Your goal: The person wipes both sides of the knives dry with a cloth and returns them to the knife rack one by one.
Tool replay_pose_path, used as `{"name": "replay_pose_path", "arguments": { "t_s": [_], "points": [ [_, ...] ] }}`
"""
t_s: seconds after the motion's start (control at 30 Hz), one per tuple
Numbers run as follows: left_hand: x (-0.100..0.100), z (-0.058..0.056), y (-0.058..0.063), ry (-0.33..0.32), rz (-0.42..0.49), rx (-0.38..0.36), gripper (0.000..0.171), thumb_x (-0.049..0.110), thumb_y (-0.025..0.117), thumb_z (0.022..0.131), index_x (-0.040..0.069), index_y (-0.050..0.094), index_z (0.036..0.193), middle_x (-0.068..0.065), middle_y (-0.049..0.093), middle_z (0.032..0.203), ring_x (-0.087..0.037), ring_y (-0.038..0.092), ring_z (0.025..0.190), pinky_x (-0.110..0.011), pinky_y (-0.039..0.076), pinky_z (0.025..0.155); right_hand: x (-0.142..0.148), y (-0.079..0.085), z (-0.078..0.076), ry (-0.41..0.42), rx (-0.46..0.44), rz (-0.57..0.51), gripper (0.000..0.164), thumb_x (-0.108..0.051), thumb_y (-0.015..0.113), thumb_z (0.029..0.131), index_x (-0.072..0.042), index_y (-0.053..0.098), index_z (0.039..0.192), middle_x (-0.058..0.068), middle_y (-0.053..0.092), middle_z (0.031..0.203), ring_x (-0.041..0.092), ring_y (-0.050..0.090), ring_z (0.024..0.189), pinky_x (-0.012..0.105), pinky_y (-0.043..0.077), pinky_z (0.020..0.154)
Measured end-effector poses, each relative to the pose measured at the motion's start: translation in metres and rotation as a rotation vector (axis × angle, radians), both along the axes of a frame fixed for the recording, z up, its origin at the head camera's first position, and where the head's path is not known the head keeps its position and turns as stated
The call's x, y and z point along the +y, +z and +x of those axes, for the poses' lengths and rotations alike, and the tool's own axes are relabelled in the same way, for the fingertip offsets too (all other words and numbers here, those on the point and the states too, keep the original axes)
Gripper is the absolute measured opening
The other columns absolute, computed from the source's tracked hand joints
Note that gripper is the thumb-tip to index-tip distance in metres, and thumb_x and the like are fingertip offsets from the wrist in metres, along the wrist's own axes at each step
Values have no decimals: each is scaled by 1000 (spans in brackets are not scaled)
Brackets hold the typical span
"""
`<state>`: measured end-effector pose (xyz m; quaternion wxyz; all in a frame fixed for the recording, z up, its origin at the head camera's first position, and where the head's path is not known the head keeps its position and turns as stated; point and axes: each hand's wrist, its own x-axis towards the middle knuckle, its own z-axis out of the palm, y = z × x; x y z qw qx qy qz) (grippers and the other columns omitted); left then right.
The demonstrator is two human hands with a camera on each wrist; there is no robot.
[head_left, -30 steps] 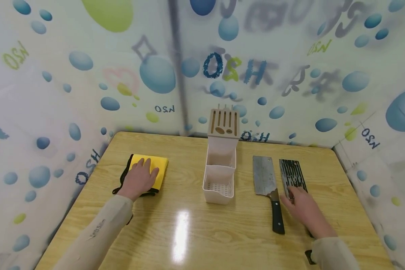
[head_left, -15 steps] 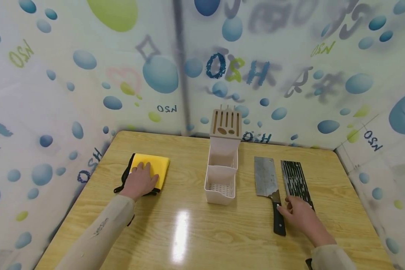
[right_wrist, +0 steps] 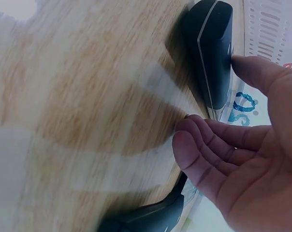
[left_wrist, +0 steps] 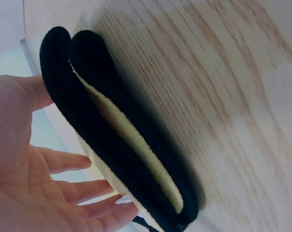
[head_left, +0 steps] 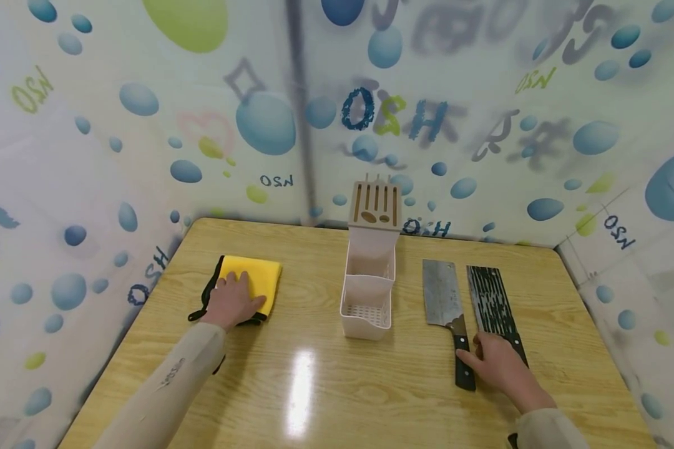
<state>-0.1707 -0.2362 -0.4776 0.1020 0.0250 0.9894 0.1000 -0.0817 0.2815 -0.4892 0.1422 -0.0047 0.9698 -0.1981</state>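
One cleaver (head_left: 448,312), likely heavy, stiff: best by handle (head_left: 464,374); right hand (head_left: 502,368) half-curled, gripping nothing; left hand (head_left: 231,302) relaxed on yellow cloth (head_left: 265,274).

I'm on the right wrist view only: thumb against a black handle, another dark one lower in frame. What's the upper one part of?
Observer: A cleaver with a wide grey blade, lying flat on the table.
Operator: And the lower one?
Observer: A second knife, its blade streaked black and grey.
Operator: What's the person's other hand doing? Nothing of it here.
Observer: The left hand rests on a folded yellow cloth with black edging.
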Motion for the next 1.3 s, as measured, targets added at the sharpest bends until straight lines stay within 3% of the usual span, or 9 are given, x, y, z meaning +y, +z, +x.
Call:
{"name": "replay_pose_path", "arguments": {
  "t_s": [0.3, 0.63, 0.8, 1.0, 1.3],
  "points": [
    [0, -5, -8, -1, -26, 37, 77, 46, 66, 97, -16, 47, 138, -43, 48, 130, -61, 48, 118, -72, 45, 92, 0, -2, 1, 24, 16, -6, 42, -36, 75, 94, -10, 49, 74, 3, 46, 63, 16, 42, 54, 30, 35, 51],
    [-1, -5, -4, -32, -74, 51, 67, 44, 68, 95, -16, 57, 123, -38, 56, 118, -54, 54, 110, -67, 48, 90, -13, -2, -3, 12, 15, 110, 42, -36, 75, 94, -2, 55, 79, 7, 54, 70, 20, 50, 63, 35, 43, 55],
    [0, -6, -4, -45, -114, 58, 61, 44, 69, 94, -13, 61, 113, -33, 59, 108, -49, 58, 100, -64, 51, 85, -20, -1, -6, -45, -38, 131, 42, -34, 73, 94, 5, 58, 89, 10, 58, 76, 22, 54, 67, 38, 48, 59],
    [3, -8, -3, -79, -150, 106, 52, 41, 71, 93, -10, 64, 102, -27, 62, 95, -44, 62, 88, -60, 54, 78, -23, -1, -7, -126, -55, 103, 37, -30, 71, 91, 2, 56, 84, 8, 53, 73, 21, 51, 64, 31, 43, 54],
    [10, -10, -1, -76, -153, 102, 39, 34, 71, 93, -2, 62, 82, -16, 58, 76, -31, 58, 67, -47, 53, 61, -21, -9, -6, -189, -6, 24, 32, -29, 72, 85, -1, 57, 80, 6, 54, 69, 19, 51, 62, 28, 40, 52]
  ]
}}
